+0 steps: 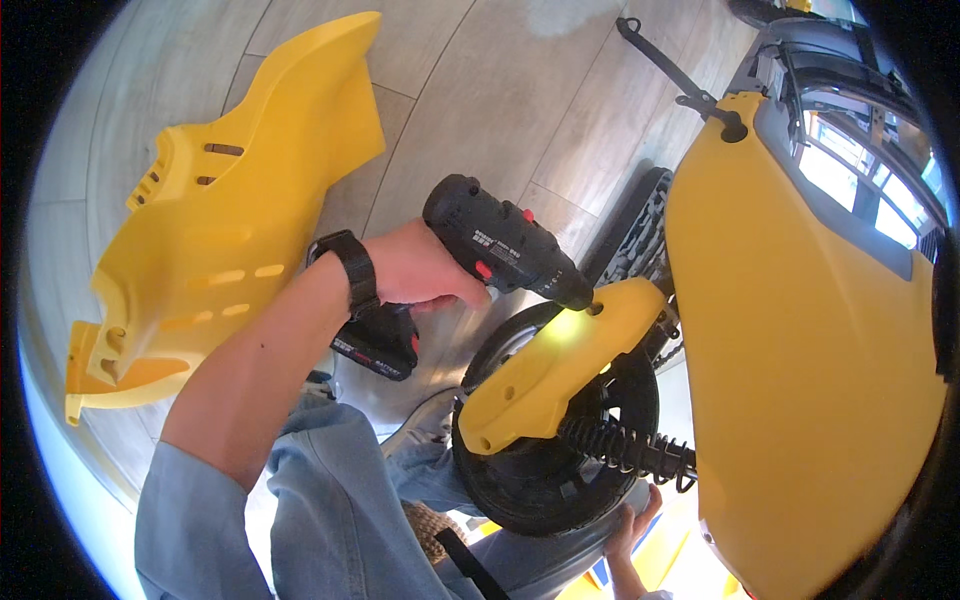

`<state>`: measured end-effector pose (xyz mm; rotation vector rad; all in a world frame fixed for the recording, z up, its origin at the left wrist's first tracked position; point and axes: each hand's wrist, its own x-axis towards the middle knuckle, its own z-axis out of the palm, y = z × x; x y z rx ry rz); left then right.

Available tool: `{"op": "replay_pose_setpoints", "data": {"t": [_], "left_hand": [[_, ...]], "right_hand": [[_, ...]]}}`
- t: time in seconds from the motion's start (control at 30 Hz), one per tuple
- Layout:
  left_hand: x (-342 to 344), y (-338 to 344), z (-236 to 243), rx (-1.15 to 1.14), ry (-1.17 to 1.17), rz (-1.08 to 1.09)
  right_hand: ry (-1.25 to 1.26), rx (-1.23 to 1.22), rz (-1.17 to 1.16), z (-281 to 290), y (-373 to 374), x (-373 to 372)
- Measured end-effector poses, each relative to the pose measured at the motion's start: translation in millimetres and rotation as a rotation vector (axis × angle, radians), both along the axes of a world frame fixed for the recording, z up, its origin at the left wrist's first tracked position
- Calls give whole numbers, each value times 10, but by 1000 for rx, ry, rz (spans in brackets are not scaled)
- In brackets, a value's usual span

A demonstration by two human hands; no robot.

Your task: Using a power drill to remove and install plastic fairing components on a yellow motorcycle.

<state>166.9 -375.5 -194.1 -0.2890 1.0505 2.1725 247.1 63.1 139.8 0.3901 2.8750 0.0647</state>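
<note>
My left hand (430, 265) grips a black cordless drill (495, 240), its battery below my wrist. The drill's nose meets a hole in a curved yellow cover (520, 390), where its light shines. That cover lies over a black wheel (620, 420) beside a coil-spring shock absorber (625, 448). My right hand (625, 530) is low at the right, below the wheel, with curled fingers; what they hold is hard to make out. A large yellow body panel (800, 350) of the vehicle stands to the right.
A loose yellow plastic panel (220, 230) lies on the tiled floor (470, 100) at left. A black lever-like part (675, 75) juts from the vehicle's upper end, near a black footboard or track (630, 225). My jeans-clad legs (350, 500) and shoe (425, 420) are below.
</note>
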Motion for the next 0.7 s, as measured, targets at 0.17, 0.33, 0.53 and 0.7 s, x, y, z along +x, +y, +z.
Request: {"op": "replay_pose_setpoints", "data": {"t": [0.17, 0.33, 0.53, 0.7], "left_hand": [[-20, -33, -19, 5, -17, -76], [26, -3, -26, 33, -43, -63], [9, -46, 21, 37, -76, -66], [52, 1, 14, 26, -88, -40]], "right_hand": [[7, 33, 10, -9, -63, 4], [-8, -1, 36, 10, -27, -4], [-10, 15, 42, 23, 6, 24], [-27, 6, -9, 49, 11, 44]]}}
